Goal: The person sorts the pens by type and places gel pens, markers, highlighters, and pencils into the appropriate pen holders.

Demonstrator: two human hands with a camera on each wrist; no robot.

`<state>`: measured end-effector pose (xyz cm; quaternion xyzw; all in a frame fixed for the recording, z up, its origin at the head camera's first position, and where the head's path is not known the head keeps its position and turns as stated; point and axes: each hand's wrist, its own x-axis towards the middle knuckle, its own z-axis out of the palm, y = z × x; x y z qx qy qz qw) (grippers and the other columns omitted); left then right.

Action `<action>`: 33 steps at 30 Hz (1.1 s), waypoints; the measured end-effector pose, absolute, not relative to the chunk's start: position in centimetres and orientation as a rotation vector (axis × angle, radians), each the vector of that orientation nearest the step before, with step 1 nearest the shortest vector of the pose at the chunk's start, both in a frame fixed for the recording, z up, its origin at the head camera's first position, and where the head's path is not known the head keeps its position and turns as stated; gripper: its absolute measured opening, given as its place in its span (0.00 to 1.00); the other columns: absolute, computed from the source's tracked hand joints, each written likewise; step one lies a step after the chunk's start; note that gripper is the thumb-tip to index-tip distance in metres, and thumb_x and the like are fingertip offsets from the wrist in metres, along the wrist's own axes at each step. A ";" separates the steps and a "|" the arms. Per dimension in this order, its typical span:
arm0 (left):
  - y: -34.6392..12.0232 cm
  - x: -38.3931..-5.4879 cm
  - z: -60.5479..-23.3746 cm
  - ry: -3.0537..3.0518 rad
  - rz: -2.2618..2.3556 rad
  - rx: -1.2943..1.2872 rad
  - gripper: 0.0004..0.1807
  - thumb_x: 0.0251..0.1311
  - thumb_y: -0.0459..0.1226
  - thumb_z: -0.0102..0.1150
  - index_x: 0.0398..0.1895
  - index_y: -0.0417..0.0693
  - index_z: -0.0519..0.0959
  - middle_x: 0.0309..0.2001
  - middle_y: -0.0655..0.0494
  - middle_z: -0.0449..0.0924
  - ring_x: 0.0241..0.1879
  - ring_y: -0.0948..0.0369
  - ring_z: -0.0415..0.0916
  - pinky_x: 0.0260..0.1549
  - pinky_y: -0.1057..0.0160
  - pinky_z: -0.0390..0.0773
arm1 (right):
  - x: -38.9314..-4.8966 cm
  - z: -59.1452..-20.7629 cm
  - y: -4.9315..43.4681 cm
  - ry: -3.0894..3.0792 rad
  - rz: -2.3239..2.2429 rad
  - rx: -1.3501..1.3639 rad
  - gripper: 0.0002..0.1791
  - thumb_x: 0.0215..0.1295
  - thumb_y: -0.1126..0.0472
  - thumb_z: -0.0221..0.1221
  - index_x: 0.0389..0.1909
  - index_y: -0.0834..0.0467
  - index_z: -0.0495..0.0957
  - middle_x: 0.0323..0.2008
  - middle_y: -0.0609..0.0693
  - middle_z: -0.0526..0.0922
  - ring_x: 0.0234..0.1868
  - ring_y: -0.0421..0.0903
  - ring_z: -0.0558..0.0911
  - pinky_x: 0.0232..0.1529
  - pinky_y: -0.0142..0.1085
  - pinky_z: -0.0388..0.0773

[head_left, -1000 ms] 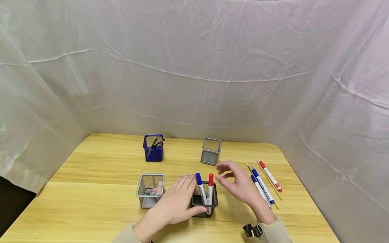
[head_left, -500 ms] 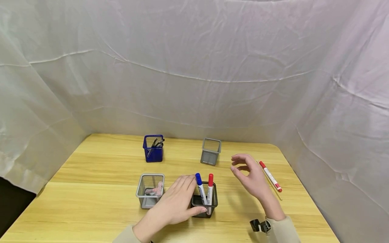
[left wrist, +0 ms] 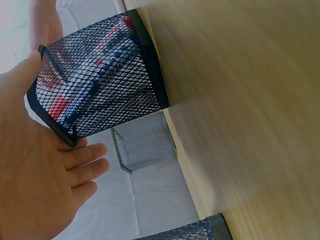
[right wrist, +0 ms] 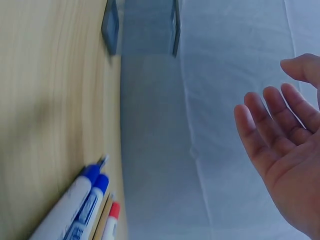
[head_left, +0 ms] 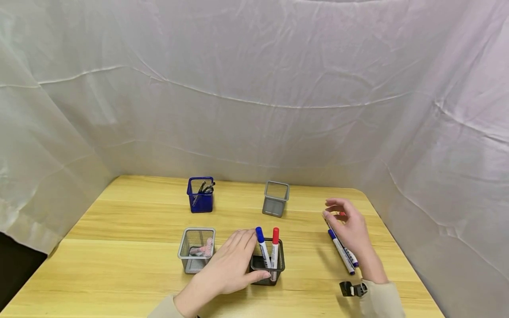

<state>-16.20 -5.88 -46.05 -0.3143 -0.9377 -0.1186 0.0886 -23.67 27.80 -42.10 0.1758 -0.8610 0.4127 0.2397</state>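
Note:
My left hand [head_left: 230, 265] holds the black mesh pen holder [head_left: 282, 256], its thumb at the near rim and its fingers along the left side. A blue-capped marker [head_left: 263, 251] and a red-capped marker [head_left: 275, 249] stand tilted in that holder; the left wrist view shows them through the mesh wall [left wrist: 110, 100]. To the right, my right hand [head_left: 351, 229] hovers over loose markers, fingers loosely bent and nothing in them. Below it lie two blue-capped markers [head_left: 343, 254], partly covered. The right wrist view also shows a thin wooden stick [right wrist: 102, 217] and a red-capped marker [right wrist: 112, 222].
A silver mesh holder [head_left: 195, 265] with pinkish items inside stands left of my left hand. Farther back are a blue mesh holder [head_left: 202, 203] with black pens and a grey mesh holder [head_left: 274, 205]. Pale cloth [head_left: 254, 88] hangs round the table.
My right hand has moved right, from beside the black pen holder to over the loose markers, covering some of them. The left hand and the holder have stayed in place.

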 end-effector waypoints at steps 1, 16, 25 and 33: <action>-5.9 -16.2 -46.1 -2.789 -0.356 -0.935 0.55 0.69 0.72 0.41 0.78 0.34 0.62 0.77 0.41 0.62 0.76 0.49 0.60 0.78 0.50 0.57 | -23.8 -42.3 28.2 -2.367 1.116 0.458 0.18 0.69 0.68 0.66 0.58 0.61 0.80 0.52 0.57 0.85 0.47 0.37 0.83 0.47 0.20 0.78; -5.9 -16.1 -46.2 -2.777 -0.365 -0.941 0.54 0.69 0.72 0.42 0.78 0.34 0.62 0.77 0.40 0.62 0.76 0.48 0.60 0.78 0.49 0.57 | -25.0 -45.1 31.7 -2.750 1.009 0.291 0.23 0.71 0.64 0.65 0.62 0.67 0.75 0.56 0.64 0.80 0.50 0.56 0.83 0.43 0.34 0.82; -5.9 -16.3 -46.3 -2.799 -0.343 -0.932 0.55 0.69 0.72 0.44 0.79 0.35 0.60 0.78 0.42 0.61 0.78 0.48 0.58 0.79 0.50 0.54 | -25.6 -46.9 32.8 -2.925 0.922 0.236 0.22 0.67 0.64 0.67 0.58 0.69 0.77 0.53 0.65 0.81 0.44 0.54 0.83 0.38 0.39 0.83; -5.9 -16.3 -46.2 -2.788 -0.355 -0.938 0.54 0.69 0.71 0.46 0.79 0.34 0.61 0.77 0.41 0.62 0.77 0.48 0.59 0.79 0.49 0.55 | -25.8 -47.2 33.0 -2.994 0.905 0.215 0.23 0.62 0.67 0.70 0.56 0.69 0.77 0.48 0.62 0.82 0.41 0.52 0.83 0.38 0.42 0.83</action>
